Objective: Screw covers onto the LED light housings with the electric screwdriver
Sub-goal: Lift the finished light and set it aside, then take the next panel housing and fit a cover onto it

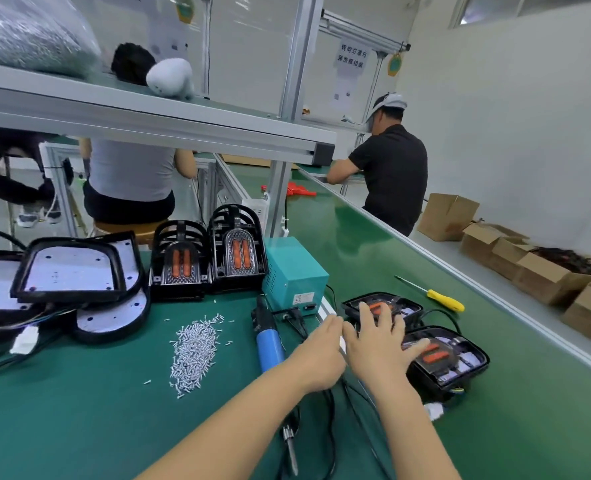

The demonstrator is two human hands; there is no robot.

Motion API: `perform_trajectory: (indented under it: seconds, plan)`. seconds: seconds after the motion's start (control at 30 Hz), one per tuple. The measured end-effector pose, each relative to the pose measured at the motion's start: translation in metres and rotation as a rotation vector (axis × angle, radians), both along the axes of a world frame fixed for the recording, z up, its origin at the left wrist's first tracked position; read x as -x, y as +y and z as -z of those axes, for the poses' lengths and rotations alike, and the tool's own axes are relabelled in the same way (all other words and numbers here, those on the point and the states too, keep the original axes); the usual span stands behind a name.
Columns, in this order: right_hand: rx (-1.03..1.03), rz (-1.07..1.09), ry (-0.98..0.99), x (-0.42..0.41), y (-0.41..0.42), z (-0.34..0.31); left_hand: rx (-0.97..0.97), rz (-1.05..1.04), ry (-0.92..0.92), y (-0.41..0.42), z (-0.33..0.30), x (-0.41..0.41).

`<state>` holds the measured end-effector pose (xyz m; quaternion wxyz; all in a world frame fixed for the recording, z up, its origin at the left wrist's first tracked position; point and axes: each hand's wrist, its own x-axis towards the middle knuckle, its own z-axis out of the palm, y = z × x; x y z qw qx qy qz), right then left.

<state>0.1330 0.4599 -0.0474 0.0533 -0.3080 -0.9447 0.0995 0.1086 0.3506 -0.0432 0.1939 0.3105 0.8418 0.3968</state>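
Note:
Two black LED light housings lie on the green belt at the right: a near one [453, 365] and a far one [394, 304], both showing orange parts inside. My right hand [377, 344] is spread flat between them, fingers reaching over both. My left hand [322, 348] sits just beside it, fingers loosely extended, holding nothing that I can see. The blue electric screwdriver [270, 348] lies on the mat left of my hands, its bit [291, 452] pointing toward me. A pile of small silver screws [193, 351] lies further left. Black-rimmed covers [75, 268] are stacked at the far left.
Two upright housings [207, 258] stand behind the screws, beside a teal power box [294, 271]. A yellow-handled screwdriver [439, 296] lies on the belt. Cardboard boxes [536, 268] line the right edge. Two people sit at benches ahead. Black cables run near my forearms.

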Motion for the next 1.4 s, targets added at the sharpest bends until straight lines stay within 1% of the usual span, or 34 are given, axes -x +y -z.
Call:
perform_trajectory:
  seconds: [0.13,0.2,0.27,0.33,0.4,0.5,0.73,0.93,1.0,1.1,1.17,1.23,1.4]
  plan:
    - [0.022,-0.131,0.031,0.019,-0.041,-0.007,-0.080,-0.109,0.050,-0.037,-0.006,0.009]
    - [0.023,-0.171,0.027,0.026,-0.059,-0.009,-0.125,-0.132,0.033,-0.055,-0.009,0.011]
    - [0.024,-0.210,0.029,0.032,-0.074,-0.012,-0.135,-0.161,0.024,-0.075,-0.011,0.013]
    - [0.016,-0.262,0.028,0.038,-0.089,-0.015,-0.126,-0.192,0.060,-0.097,-0.011,0.016]
    - [-0.002,-0.327,0.022,0.045,-0.105,-0.015,-0.084,-0.232,0.104,-0.119,-0.010,0.019]
    - [-0.005,-0.425,0.010,0.058,-0.130,-0.014,0.039,-0.326,0.187,-0.153,-0.009,0.024]
    - [-0.001,-0.584,-0.011,0.086,-0.191,-0.004,0.234,-0.526,0.312,-0.225,0.001,0.033]
    - [-0.026,-0.747,0.062,0.095,-0.242,0.003,0.434,-0.719,0.638,-0.272,0.013,0.039]
    - [-0.020,-0.791,0.082,0.098,-0.257,0.004,0.517,-0.793,0.716,-0.284,0.012,0.044]
    - [-0.021,-0.823,0.087,0.104,-0.274,0.002,0.595,-0.879,0.753,-0.301,0.009,0.057]
    - [-0.014,-0.837,0.078,0.107,-0.280,0.001,0.650,-0.875,0.740,-0.310,0.009,0.067]
    - [-0.006,-0.841,0.066,0.109,-0.284,0.002,0.656,-0.852,0.733,-0.317,0.010,0.074]
    - [0.059,-0.831,0.092,0.112,-0.290,0.004,0.517,-0.873,0.757,-0.323,0.006,0.080]
